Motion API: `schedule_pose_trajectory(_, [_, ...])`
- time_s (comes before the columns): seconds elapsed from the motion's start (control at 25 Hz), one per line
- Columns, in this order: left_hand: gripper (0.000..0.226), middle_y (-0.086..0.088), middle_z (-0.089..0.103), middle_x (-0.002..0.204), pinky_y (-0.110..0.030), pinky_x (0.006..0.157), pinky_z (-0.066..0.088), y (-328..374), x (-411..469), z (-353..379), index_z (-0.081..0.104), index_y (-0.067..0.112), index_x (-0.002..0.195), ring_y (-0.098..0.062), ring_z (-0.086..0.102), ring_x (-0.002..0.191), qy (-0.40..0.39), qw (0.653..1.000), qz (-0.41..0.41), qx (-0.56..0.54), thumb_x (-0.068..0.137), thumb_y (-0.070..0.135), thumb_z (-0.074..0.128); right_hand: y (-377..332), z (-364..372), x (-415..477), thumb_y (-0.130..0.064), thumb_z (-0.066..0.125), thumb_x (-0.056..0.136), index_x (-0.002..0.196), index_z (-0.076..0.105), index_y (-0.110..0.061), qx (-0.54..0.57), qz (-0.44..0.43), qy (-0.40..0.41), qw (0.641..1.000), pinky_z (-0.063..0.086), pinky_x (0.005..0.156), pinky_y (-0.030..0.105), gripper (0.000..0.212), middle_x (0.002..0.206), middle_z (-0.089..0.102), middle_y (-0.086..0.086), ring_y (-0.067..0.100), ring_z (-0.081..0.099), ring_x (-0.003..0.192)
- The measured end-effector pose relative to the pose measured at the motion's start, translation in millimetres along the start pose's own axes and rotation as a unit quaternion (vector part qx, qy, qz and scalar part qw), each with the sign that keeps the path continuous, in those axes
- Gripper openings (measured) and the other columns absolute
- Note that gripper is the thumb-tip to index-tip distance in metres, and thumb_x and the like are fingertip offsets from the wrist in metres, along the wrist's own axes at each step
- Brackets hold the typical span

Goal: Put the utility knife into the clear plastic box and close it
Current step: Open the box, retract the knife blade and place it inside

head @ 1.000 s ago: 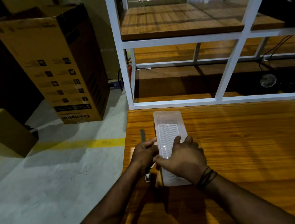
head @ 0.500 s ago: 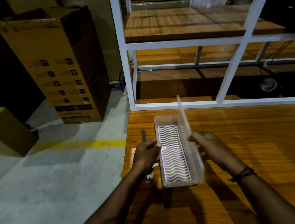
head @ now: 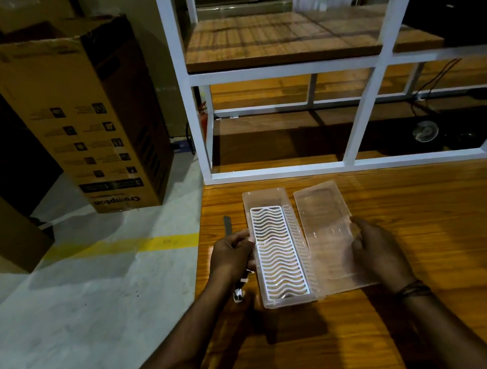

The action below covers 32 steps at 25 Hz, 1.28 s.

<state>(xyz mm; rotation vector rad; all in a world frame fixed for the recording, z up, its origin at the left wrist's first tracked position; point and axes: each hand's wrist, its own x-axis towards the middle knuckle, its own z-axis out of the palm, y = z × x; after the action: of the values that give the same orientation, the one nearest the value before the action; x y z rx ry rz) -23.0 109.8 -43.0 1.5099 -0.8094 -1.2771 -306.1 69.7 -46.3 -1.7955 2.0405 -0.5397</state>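
A clear plastic box lies open near the left edge of the wooden table, with a white wavy grid insert inside. Its clear lid is folded out flat to the right. My left hand grips the box's left wall. My right hand holds the lid's right edge. The utility knife lies on the table just left of the box, mostly hidden under my left hand; its dark far tip and pale near end show.
A white metal frame with wooden shelves stands along the table's far edge. The table's left edge drops to a concrete floor with a yellow line. A tall cardboard carton and a smaller carton stand on the floor to the left.
The box was shut under both hands. My right hand lifted the lid, swung it over to the right, and now holds it laid flat. My left hand stayed on the box's left side.
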Motion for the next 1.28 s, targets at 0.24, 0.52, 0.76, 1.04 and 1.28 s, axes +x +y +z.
schedule_pose_trajectory(0.24, [0.026,-0.02,0.076,0.088,-0.043,0.069,0.061,-13,2,-11,0.073,0.01,0.125,-0.028,0.066,0.068,0.031,0.998,0.009,0.046,0.099,0.012,0.066,15,19,-5,-0.021,0.05,0.099,0.135,0.057,-0.022,-0.047,0.005,0.004,0.999,0.054,0.085,0.044,0.037,0.122,0.051,0.017,0.037,0.059,0.104])
schedule_pose_trajectory(0.52, [0.018,-0.021,0.079,0.092,-0.05,0.069,0.06,-20,-8,-10,0.078,0.012,0.112,-0.043,0.068,0.073,0.015,0.999,-0.011,0.041,0.1,0.012,0.064,7,21,-7,-0.024,0.059,0.09,0.121,0.06,-0.021,-0.195,-0.005,0.022,0.98,0.051,0.088,0.044,0.031,0.117,0.051,0.016,0.036,0.05,0.109])
schedule_pose_trajectory(0.76, [0.017,-0.004,0.079,0.099,-0.022,0.063,0.058,-27,-12,-21,0.079,0.018,0.11,-0.02,0.075,0.084,0.107,0.982,0.051,0.145,0.094,0.02,0.073,-13,19,-7,-0.024,0.075,0.076,0.122,0.061,-0.023,-0.177,-0.035,0.043,0.983,0.044,0.097,0.048,0.048,0.129,0.051,0.014,0.036,0.044,0.117])
schedule_pose_trajectory(1.04, [0.062,-0.009,0.058,0.134,-0.039,0.092,0.054,-37,-14,-24,0.053,0.018,0.13,-0.029,0.061,0.118,0.133,0.839,0.003,0.527,0.09,0.065,0.059,-55,29,-21,-0.005,0.062,0.079,0.115,0.068,-0.011,-0.072,-0.202,0.08,0.974,0.046,0.095,0.047,0.038,0.121,0.057,0.018,0.038,0.048,0.111])
schedule_pose_trajectory(1.28, [0.053,-0.008,0.069,0.124,-0.031,0.077,0.044,-24,-10,-17,0.057,0.013,0.125,-0.028,0.067,0.111,0.129,0.837,-0.03,0.531,0.094,0.056,0.061,-61,37,-24,0.001,0.057,0.084,0.116,0.071,-0.011,0.015,-0.202,0.035,0.979,0.046,0.093,0.044,0.036,0.116,0.058,0.015,0.038,0.052,0.11])
